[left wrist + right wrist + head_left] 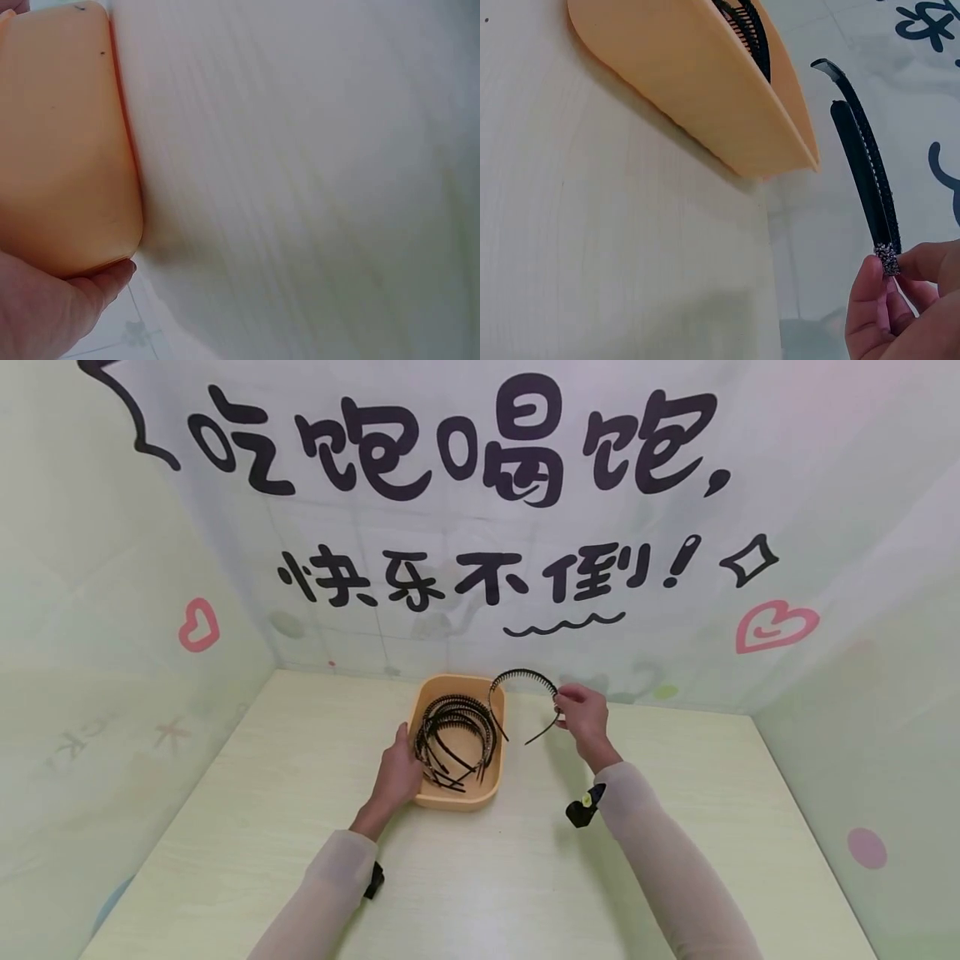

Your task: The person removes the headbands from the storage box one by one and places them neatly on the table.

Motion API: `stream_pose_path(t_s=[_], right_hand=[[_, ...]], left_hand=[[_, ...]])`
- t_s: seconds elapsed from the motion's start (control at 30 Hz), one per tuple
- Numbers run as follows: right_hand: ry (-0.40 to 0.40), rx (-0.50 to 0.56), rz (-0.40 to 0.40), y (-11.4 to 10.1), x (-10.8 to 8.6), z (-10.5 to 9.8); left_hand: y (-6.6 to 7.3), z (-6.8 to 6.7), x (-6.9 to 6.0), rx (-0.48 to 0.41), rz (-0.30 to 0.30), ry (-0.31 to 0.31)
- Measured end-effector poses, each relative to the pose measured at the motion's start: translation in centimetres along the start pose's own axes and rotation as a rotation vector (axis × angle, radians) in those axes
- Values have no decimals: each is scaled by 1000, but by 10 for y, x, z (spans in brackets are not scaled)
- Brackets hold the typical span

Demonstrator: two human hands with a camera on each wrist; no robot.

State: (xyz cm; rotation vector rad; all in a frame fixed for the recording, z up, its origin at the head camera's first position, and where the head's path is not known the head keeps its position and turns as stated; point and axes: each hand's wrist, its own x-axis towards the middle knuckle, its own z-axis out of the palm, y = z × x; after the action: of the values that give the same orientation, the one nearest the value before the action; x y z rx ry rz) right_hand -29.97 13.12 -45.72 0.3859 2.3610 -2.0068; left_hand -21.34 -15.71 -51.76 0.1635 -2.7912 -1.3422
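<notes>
Headband (pixel 526 673) is pinched on one side by fingers (pixel 865 301) of the right hand (pixel 587 714), its other side toward the box (pixel 456 804) gripped by the left hand (pixel 397 772).

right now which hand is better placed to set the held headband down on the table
Probably the right hand: it pinches the headband, with table surface nearby, while the left hand holds the container by its left side.
</notes>
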Motion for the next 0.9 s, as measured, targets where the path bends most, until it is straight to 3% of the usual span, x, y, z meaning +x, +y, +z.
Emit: stream_pose_path(t_s=[0.9], right_hand=[[81, -57, 113, 40, 16, -26]], left_hand=[[1, 1, -1, 20, -1, 11]])
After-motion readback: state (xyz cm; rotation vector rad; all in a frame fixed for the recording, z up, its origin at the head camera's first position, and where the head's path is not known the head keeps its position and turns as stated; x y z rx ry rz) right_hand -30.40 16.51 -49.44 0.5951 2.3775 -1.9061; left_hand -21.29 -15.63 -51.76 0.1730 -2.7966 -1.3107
